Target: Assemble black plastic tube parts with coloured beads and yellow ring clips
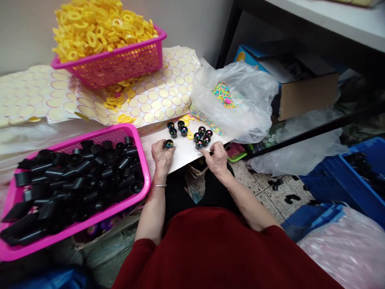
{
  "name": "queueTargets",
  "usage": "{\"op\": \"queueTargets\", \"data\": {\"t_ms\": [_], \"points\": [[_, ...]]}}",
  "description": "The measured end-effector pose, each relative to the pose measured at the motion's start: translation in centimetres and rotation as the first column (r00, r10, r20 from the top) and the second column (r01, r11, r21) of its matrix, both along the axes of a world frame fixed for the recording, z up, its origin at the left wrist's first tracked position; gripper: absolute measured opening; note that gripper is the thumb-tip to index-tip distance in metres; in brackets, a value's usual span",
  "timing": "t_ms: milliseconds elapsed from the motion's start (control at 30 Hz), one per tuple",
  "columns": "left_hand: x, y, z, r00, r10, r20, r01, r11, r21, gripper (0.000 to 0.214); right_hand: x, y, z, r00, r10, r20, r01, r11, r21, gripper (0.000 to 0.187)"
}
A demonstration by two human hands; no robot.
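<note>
Mid-frame, the left hand [163, 157] clamps its fingers on a black cup [169, 143]; right hand [217, 159] adjoins clustered cups [206, 140] — its grip I cannot tell.

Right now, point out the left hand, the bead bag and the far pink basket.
Left hand [163, 159]: head view, back of the hand.
Bead bag [255, 96]: head view, its crumpled plastic side.
Far pink basket [129, 64]: head view, its front lattice wall.
</note>
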State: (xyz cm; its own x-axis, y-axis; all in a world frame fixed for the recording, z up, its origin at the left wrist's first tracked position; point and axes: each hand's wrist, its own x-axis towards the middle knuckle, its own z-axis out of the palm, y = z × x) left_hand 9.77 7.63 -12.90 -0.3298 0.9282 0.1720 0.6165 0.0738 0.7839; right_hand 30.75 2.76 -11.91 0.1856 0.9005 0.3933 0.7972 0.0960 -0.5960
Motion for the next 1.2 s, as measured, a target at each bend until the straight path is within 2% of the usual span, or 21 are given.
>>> {"op": "queueTargets", "data": {"t_ms": [100,233,600,667,767,833,900,967,1033,1133,1200], "points": [[0.0,-0.1,0.0,1.000,-0.007,-0.011,0.007,1.000,0.017,0.022,-0.4,0.6,-0.6,0.997,-0.060,-0.050,0.060,0.998,0.006,0.034],[0.0,-0.1,0.1,1.000,0.015,-0.009,-0.014,0.999,0.029,0.021,-0.3,1.1,-0.8,0.993,-0.050,-0.108,0.045,0.998,-0.048,0.041],[0.0,-0.1,0.1,1.000,0.024,0.020,-0.024,1.000,0.011,0.027,-0.6,1.7,0.5,0.987,-0.105,-0.121,0.075,0.970,-0.229,0.045],[0.0,-0.1,0.2,0.999,0.035,0.022,-0.035,0.999,0.008,0.028,-0.2,1.7,1.3,0.987,-0.090,-0.131,0.063,0.978,-0.198,0.039],[0.0,0.0,0.2,0.997,0.069,0.020,-0.069,0.998,0.010,0.031,1.3,2.5,3.1,0.987,-0.061,-0.148,0.054,0.997,-0.052,0.020],[0.0,0.1,0.1,0.997,0.074,0.016,-0.074,0.997,0.015,0.031,2.4,3.9,4.3,0.992,-0.010,-0.124,0.015,0.999,0.041,0.009],[0.0,0.1,0.0,0.998,0.069,0.011,-0.070,0.997,0.019,0.031,3.1,5.7,5.4,0.989,0.129,-0.070,-0.125,0.990,0.058,0.010],[0.0,0.1,-0.1,0.998,0.064,0.013,-0.064,0.998,0.022,0.032,3.1,8.0,6.0,0.952,0.305,-0.016,-0.305,0.952,-0.001,0.014],[0.0,0.1,0.0,0.998,0.056,0.014,-0.057,0.998,0.023,0.033,2.5,10.3,6.3,0.902,0.431,0.019,-0.428,0.899,-0.092,0.018],[-0.1,0.0,0.2,0.999,0.047,-0.004,-0.047,0.999,0.017,0.032,0.9,13.7,6.4,0.850,0.518,0.099,-0.489,0.844,-0.222,0.021],[-0.1,0.0,0.2,0.999,0.047,-0.016,-0.047,0.999,0.013,0.030,0.0,15.7,6.4,0.817,0.542,0.196,-0.468,0.822,-0.323,0.021]]}}
